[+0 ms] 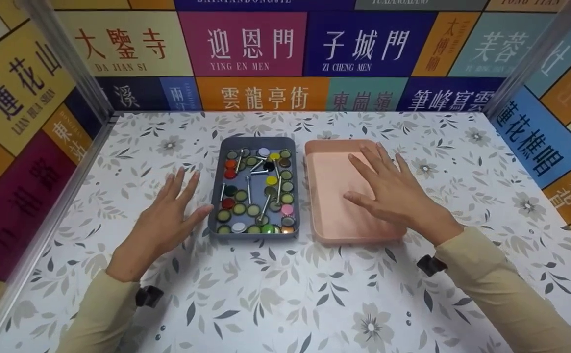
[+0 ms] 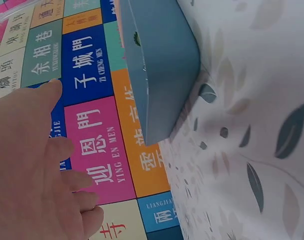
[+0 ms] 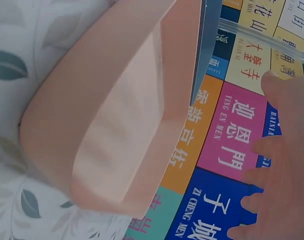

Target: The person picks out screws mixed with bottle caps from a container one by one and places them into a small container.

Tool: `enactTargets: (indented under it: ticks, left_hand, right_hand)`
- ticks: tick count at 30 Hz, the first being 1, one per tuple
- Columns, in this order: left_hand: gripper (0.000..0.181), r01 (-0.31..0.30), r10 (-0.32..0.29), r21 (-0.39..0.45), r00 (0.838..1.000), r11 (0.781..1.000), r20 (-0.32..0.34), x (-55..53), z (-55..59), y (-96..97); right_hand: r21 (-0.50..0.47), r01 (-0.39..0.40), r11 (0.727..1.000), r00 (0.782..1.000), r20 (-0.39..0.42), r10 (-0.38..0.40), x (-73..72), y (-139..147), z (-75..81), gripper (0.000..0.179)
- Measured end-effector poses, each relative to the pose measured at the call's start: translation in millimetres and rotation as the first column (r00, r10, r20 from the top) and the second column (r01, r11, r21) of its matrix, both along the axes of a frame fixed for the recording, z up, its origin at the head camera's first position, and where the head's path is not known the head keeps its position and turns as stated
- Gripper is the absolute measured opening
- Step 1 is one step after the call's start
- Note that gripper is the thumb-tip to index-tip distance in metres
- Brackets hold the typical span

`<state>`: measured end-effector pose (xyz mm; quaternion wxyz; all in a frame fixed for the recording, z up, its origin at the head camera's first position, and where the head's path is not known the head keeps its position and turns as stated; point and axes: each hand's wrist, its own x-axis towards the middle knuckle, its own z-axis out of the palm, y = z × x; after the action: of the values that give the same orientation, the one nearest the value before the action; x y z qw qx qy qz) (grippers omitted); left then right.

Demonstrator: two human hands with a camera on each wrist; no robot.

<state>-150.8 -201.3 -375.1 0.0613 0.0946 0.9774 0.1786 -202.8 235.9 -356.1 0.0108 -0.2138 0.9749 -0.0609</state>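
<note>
My left hand (image 1: 167,218), fingers spread and holding nothing, hovers at the left of a blue-grey tray (image 1: 212,196). In that tray lie several bottle caps (image 1: 239,209), some showing lined undersides and others coloured tops, mixed with several silver screws or bolts (image 1: 249,190). Beside it on the right stands a pink tray (image 1: 334,196) with nothing lying in it. My right hand (image 1: 390,193) is over the pink tray's right part, fingers spread, and hides some of its rim. Seen from the left wrist, the blue-grey tray's outer wall (image 2: 171,65) stands near the left hand (image 2: 37,165).
Both trays stand on a table covered with a floral cloth (image 1: 265,294). Panels with coloured Chinese lettering (image 1: 246,44) enclose the back and sides. Metal posts (image 1: 74,63) rise at the back corners. A dark wrist camera (image 1: 149,296) sits below the left sleeve cuff.
</note>
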Motion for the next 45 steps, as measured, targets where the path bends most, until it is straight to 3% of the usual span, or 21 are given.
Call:
enactTargets:
  ticks: [15, 24, 36, 45]
  left_hand:
    - [0.084, 0.021, -0.023, 0.050, 0.999, 0.999, 0.045, -3.4, -7.1, 12.4]
    - [0.085, 0.033, -0.038, 0.078, 0.997, 0.996, 0.060, -7.5, -12.5, 24.5]
    - [0.101, 0.031, -0.049, 0.147, 0.992, 0.989, 0.118, -9.4, -19.0, 32.8]
    - [0.103, 0.029, -0.056, 0.199, 0.989, 0.980, 0.134, -11.1, -25.1, 37.3]
  right_hand:
    - [-0.038, -0.092, 0.995, 0.996, 0.015, 0.093, 10.1, -31, -9.7, 0.077]
    - [-0.068, -0.109, 0.992, 0.993, 0.046, 0.113, 14.6, -51, -15.3, 0.077]
    - [-0.076, -0.160, 0.984, 0.987, -0.033, 0.158, 19.9, -80, -21.4, 0.063]
    - [-0.088, -0.223, 0.971, 0.974, -0.061, 0.218, 19.3, -96, -23.9, 0.057]
